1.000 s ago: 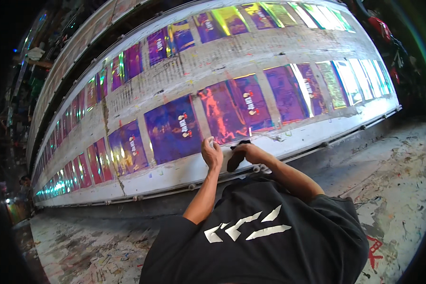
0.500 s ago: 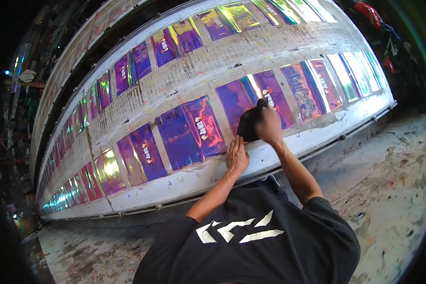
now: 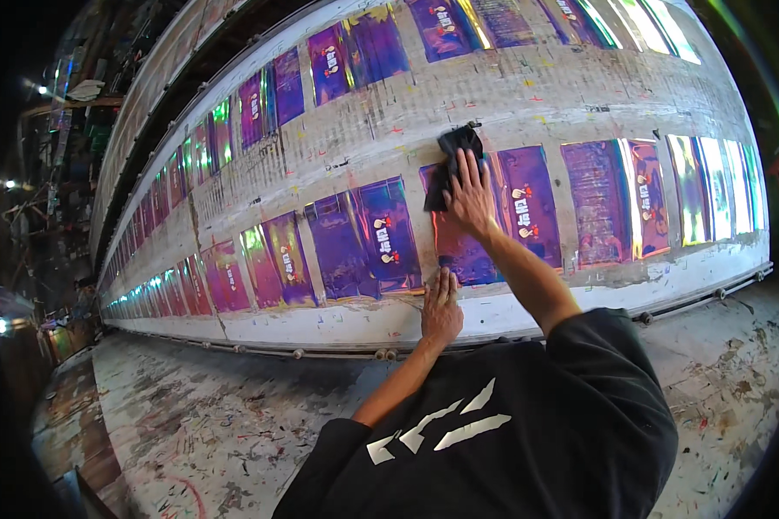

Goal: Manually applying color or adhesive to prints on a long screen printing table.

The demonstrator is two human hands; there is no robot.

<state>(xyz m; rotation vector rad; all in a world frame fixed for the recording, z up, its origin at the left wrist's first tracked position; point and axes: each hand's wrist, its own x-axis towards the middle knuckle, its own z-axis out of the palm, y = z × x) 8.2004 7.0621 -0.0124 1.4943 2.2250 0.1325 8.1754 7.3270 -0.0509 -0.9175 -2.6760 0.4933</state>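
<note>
My right hand (image 3: 472,195) holds a black cloth (image 3: 457,147) against the table, its extended fingers pressing on top. The cloth covers the upper left corner of a shiny purple iridescent film sheet (image 3: 485,255) with a printed design, and part of it sticks out past the sheet's far edge. My left hand (image 3: 442,307) lies flat at the near left corner of the same sheet, fingers stretched forward, holding nothing. Just left of it is another purple sheet (image 3: 346,251) with the same kind of print.
A long, light, paint-marked table (image 3: 372,143) carries two rows of similar film sheets. Along its near edge runs a metal rail (image 3: 337,352) with small fittings. Behind stands another long table (image 3: 160,78). The floor (image 3: 234,406) is stained with paint.
My right hand with the black cloth has moved from the sheet's near edge to its far left corner, and the fingers have flattened. The left hand stays near the front corner. The view has shifted.
</note>
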